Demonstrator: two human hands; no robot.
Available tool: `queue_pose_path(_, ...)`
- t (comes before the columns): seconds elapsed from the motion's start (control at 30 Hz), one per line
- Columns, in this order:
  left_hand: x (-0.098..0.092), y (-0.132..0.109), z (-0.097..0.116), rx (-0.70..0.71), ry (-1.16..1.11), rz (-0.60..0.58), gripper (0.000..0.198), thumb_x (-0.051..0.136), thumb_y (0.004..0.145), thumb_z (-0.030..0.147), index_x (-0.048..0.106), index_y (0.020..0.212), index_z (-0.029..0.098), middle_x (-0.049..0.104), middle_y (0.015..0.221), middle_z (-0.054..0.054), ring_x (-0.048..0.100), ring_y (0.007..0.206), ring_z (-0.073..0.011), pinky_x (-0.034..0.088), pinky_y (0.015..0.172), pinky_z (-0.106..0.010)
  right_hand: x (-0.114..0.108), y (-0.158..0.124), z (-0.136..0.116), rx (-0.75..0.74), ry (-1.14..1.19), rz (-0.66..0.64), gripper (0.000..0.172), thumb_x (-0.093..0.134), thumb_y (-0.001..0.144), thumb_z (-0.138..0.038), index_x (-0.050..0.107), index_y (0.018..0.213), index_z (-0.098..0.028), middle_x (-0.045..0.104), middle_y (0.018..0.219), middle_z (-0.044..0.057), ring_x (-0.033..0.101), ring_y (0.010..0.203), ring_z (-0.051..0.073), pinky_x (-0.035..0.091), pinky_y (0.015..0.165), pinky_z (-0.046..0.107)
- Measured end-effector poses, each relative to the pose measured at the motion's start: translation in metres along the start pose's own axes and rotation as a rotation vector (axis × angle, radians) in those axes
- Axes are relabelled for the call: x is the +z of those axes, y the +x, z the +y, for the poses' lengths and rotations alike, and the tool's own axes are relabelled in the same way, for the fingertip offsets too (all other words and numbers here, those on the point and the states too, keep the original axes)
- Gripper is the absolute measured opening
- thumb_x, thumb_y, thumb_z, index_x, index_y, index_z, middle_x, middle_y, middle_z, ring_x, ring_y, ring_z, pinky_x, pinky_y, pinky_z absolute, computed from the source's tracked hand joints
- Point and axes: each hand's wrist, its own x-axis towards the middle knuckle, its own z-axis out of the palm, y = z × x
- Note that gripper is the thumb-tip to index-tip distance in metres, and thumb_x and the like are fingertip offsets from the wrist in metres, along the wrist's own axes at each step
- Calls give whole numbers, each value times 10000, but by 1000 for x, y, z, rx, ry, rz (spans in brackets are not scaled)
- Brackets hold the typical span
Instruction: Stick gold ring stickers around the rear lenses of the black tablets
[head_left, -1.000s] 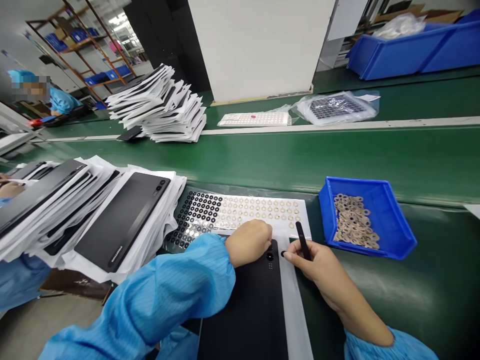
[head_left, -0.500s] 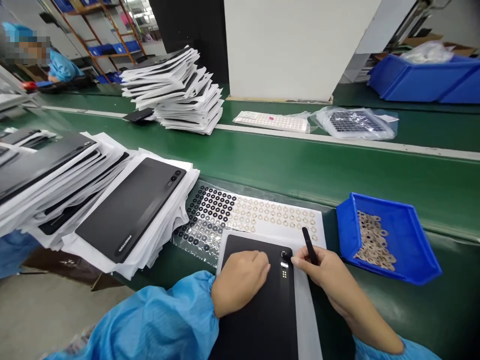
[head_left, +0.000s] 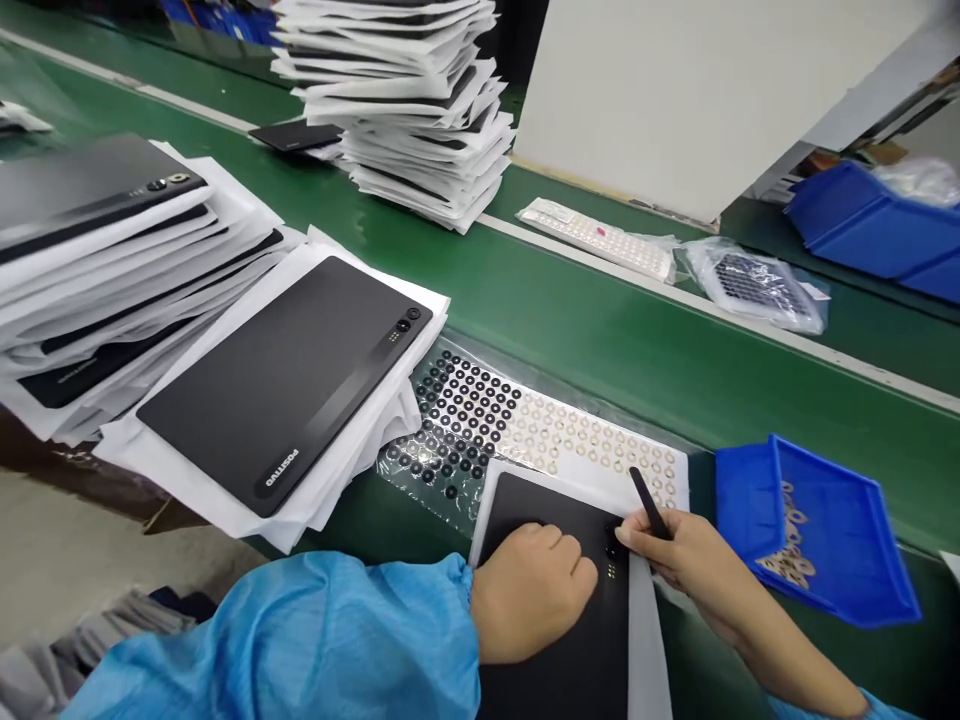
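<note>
Item: black panel (head_left: 555,690), one, lower centre of the frame, lying face up on a white sheet (head_left: 651,640) that shows along its right side and top edge. Near its upper right corner: a dark camera area (head_left: 615,540), with small gold dots just below.

Your left hand (head_left: 534,592): laid on the panel, fingers curled under; whether they hold anything you cannot tell from here.

Your right hand (head_left: 686,555): closed on a slim black tool (head_left: 649,505) that slants up out of the grip — thumb and fingertip at the camera area.

Ring sheet (head_left: 577,445), centre of the frame, just beyond the panel: pale rings to the right, black rings (head_left: 472,400) under clear film to the left.

Blue tray (head_left: 862,540), right of the frame: tilted in view, tan washers (head_left: 791,550) gathered inside.

Stacks, panels interleaved with white paper: one left of centre, topped by a panel lettered POSITIVO (head_left: 300,360); one at the left edge, topped by a grey panel (head_left: 75,190); one tall stack (head_left: 427,110), upper centre.

Upper right: two bagged sheets — one pale (head_left: 600,238), one dark (head_left: 761,285).
</note>
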Motion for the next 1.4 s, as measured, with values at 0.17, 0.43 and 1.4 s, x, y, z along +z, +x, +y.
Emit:
queue_pose_path(0.17,-3,-1,0,-6,-42,-15,119,428,892,87,457,797,153,498,743,-40,499,686,-183,372,600,-308,4,-1,-5,23,-33,23,286,652,576,-442,499,571,-201,305,457,-74,210,428,72,109,452,246)
queue_pose_path(0.43,-4,-1,1,-5,-53,-5,123,431,884,82,469,788,148,502,730,-46,496,670,-187,372,589,-308,3,1,-7,46,-82,11,289,658,578,-431,482,557,-202,316,432,-79,233,397,64,133,429,235)
queue_pose_path(1.4,4,2,8,-83,94,-31,158,413,870,61,431,765,177,474,731,-17,495,675,-184,413,613,-311,16,-14,88,-1025,-913,400,827,277,749,61,194,1488,-302,559,970,70,641,777,159,520,522,187)
